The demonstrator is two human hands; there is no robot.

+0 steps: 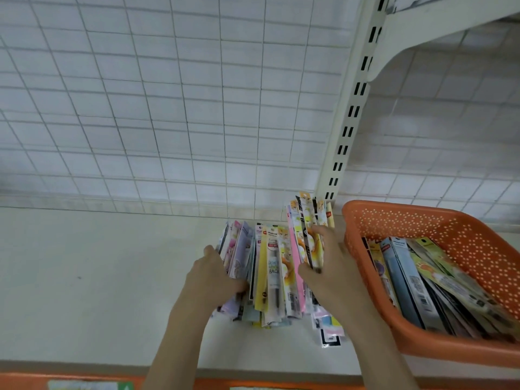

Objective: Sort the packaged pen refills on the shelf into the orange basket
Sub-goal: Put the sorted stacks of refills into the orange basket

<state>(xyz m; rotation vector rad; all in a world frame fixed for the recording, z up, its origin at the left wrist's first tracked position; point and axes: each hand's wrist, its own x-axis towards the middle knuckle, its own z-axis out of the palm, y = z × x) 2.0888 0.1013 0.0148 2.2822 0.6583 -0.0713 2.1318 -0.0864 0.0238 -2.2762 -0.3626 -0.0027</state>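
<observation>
a white wire grid panel (168, 108) backs the cream shelf (84, 277), beside a slotted upright (351, 122).

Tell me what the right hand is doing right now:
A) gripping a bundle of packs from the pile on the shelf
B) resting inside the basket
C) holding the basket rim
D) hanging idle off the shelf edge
A: the right hand has thumb and fingers curled round a bundle of packs at the right side of the pile, left of the basket.
</observation>
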